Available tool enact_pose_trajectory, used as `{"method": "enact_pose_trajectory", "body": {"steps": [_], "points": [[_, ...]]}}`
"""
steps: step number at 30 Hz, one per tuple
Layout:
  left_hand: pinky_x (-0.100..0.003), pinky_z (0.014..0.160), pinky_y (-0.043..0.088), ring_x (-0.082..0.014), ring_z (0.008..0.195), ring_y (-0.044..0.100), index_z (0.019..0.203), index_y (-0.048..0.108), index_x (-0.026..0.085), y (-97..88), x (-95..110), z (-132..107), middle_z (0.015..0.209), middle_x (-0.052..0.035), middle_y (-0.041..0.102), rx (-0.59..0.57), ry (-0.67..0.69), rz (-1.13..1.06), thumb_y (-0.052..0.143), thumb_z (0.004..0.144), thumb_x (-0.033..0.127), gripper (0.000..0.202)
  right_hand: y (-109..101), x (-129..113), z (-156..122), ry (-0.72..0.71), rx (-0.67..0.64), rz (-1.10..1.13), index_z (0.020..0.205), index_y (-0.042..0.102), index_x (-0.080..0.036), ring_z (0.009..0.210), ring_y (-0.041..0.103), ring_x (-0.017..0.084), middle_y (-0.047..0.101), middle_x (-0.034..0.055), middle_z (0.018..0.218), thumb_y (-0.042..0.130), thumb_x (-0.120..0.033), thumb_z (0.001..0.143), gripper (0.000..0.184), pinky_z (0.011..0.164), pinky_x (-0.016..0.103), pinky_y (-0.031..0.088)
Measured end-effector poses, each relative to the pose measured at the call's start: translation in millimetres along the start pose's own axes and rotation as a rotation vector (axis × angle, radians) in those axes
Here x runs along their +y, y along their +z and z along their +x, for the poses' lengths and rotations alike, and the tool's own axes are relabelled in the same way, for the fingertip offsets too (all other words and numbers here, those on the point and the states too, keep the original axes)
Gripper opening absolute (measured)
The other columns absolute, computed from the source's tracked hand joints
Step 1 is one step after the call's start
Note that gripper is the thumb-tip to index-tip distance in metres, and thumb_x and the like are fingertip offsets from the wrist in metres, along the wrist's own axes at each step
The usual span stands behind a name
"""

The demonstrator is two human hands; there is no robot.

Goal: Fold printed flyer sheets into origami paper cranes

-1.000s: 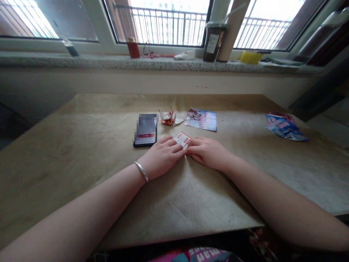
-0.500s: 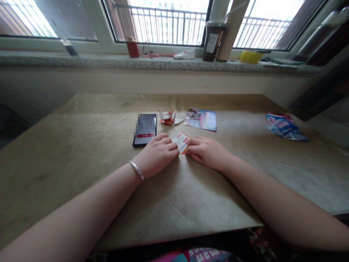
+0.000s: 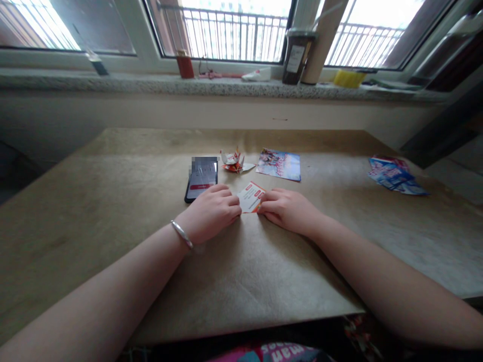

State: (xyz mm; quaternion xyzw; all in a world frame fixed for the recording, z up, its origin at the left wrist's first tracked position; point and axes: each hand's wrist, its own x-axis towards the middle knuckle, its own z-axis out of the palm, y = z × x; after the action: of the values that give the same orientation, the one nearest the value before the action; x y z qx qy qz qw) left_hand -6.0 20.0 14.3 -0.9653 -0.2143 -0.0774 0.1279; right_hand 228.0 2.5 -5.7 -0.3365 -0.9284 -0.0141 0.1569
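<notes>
Red-printed paper slip (image 3: 251, 197) flat between left hand (image 3: 209, 213), right hand (image 3: 289, 211); fingers (image 3: 268, 202) touch its edges (no pinch).

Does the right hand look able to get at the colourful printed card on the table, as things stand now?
Probably yes. The right hand lies close to the colourful printed card, with only bare brown paper between them, so the way looks free. Its fingertips are at the red-and-white paper slip, but that slip does not block the way.

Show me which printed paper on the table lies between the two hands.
The small white paper with red labels lies between the left hand and the right hand. The colourful picture card and the blue prints lie farther from both hands.
</notes>
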Motion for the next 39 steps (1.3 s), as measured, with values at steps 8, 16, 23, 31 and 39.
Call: {"method": "enact_pose_trajectory", "body": {"steps": [8, 16, 23, 31, 39], "points": [[-0.030, 0.075, 0.037, -0.0146, 0.072, 0.053, 0.075, 0.067, 0.022, -11.4, -7.4, -4.9, 0.076, 0.0005, 0.064, -0.085, -0.009, -0.034, 0.054, 0.088, 0.024, 0.018, -1.9, -0.7, -0.4, 0.006, -0.012, 0.005, 0.093, 0.069, -0.023, 0.088, 0.058, 0.017, 0.067, 0.0053, 0.100, 0.048, -0.017, 0.087, 0.023, 0.075, 0.029, 0.044], [-0.029, 0.073, 0.036, -0.0146, 0.072, 0.054, 0.075, 0.070, 0.024, -18.2, -12.4, -9.7, 0.076, 0.0011, 0.066, -0.174, -0.071, -0.065, 0.055, 0.087, 0.024, 0.018, -1.2, 0.0, -1.5, 0.014, -0.023, -0.007, 0.097, 0.069, -0.025, 0.089, 0.058, 0.017, 0.067, 0.0045, 0.101, 0.049, -0.018, 0.086, 0.024, 0.075, 0.028, 0.044], [-0.029, 0.075, 0.040, -0.0149, 0.076, 0.058, 0.076, 0.071, 0.025, -21.3, -16.2, -12.2, 0.078, 0.0008, 0.068, -0.227, -0.089, -0.116, 0.056, 0.084, 0.020, 0.018, -0.5, 1.3, -2.8, 0.011, -0.019, -0.013, 0.094, 0.070, -0.025, 0.088, 0.058, 0.017, 0.067, 0.0047, 0.101, 0.048, -0.018, 0.087, 0.023, 0.074, 0.028, 0.043], [-0.026, 0.072, 0.043, -0.0140, 0.074, 0.061, 0.074, 0.072, 0.025, -21.7, -21.3, -17.8, 0.076, 0.0002, 0.068, -0.243, -0.113, -0.188, 0.055, 0.082, 0.018, 0.021, 1.2, 3.4, -3.4, 0.000, -0.011, -0.001, 0.093, 0.069, -0.025, 0.086, 0.057, 0.016, 0.067, 0.0046, 0.098, 0.048, -0.018, 0.087, 0.023, 0.072, 0.027, 0.042], [-0.025, 0.070, 0.044, -0.0153, 0.076, 0.063, 0.078, 0.073, 0.026, -22.0, -20.6, -20.9, 0.079, -0.0004, 0.069, -0.304, -0.150, -0.178, 0.055, 0.080, 0.015, 0.021, 1.5, 3.6, -4.8, 0.002, -0.026, -0.019, 0.095, 0.069, -0.025, 0.086, 0.056, 0.016, 0.066, 0.0036, 0.098, 0.048, -0.018, 0.087, 0.024, 0.071, 0.026, 0.042]]}}
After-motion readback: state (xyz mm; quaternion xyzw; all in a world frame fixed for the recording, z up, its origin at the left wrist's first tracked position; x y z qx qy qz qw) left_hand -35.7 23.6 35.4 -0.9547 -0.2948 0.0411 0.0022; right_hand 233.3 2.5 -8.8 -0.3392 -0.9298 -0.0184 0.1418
